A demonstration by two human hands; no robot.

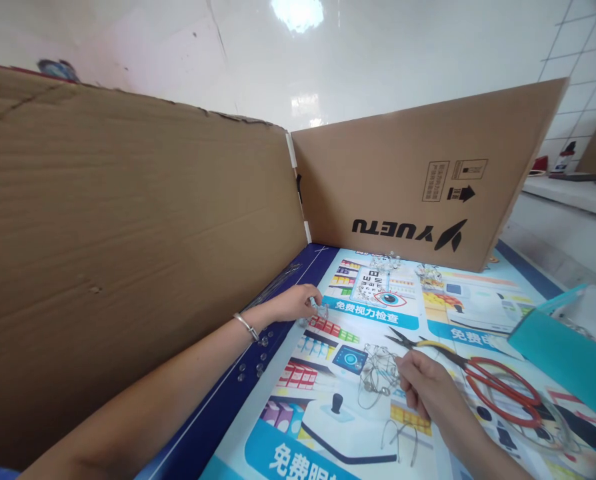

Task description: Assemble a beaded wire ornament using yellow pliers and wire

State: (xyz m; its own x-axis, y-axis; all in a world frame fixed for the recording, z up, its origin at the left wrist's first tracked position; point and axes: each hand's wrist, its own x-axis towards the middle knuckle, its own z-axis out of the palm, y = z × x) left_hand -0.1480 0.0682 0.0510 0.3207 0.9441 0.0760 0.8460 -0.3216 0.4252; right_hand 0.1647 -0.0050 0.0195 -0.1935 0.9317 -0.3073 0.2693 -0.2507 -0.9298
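My left hand (299, 303) reaches over the left part of the printed sheet, its fingertips closed on clear beads (320, 309). Several loose clear beads (262, 357) lie on the dark blue border below that wrist. With its fingers curled in, my right hand (423, 380) pinches the edge of a tangled beaded wire piece (379, 372). This piece has thin silvery wire loops and clear beads. Bent pieces of wire (399, 437) lie lower down on the sheet. Pliers with yellow grips (435, 345) rest just beyond my right hand.
Red-handled scissors (503, 390) and a wire coil (561, 427) lie at the right, near a teal box (568, 353). Two upright cardboard panels (143, 220) wall the left and back. Further beaded wire clusters (429, 274) and thin straight wires (278, 283) lie farther off.
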